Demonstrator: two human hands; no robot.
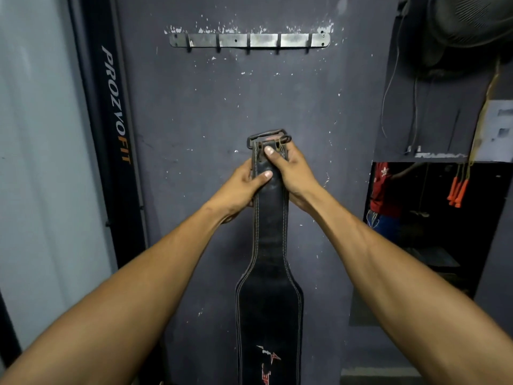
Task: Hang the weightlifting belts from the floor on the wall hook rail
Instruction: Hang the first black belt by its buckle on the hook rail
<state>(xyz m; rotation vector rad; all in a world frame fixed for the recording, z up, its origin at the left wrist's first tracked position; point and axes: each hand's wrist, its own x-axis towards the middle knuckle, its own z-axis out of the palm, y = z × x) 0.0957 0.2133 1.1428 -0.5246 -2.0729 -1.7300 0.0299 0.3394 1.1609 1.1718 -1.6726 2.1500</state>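
Observation:
A black leather weightlifting belt (268, 295) with pale stitching and a red-and-white logo hangs straight down in front of the dark wall. Both hands hold its narrow upper end: my left hand (242, 187) grips from the left, my right hand (291, 173) from the right, just under the metal buckle (268, 137). The metal hook rail (249, 40) is fixed to the wall well above the buckle, and its several hooks carry nothing. The belt's lower end runs out of the frame.
A black upright marked PROZVOFIT (116, 104) stands against the wall at the left. At the right are a wall fan (469, 26), hanging cables, orange-handled skipping ropes (458, 191) and a person in a red shirt (384, 190) seen in a dark opening.

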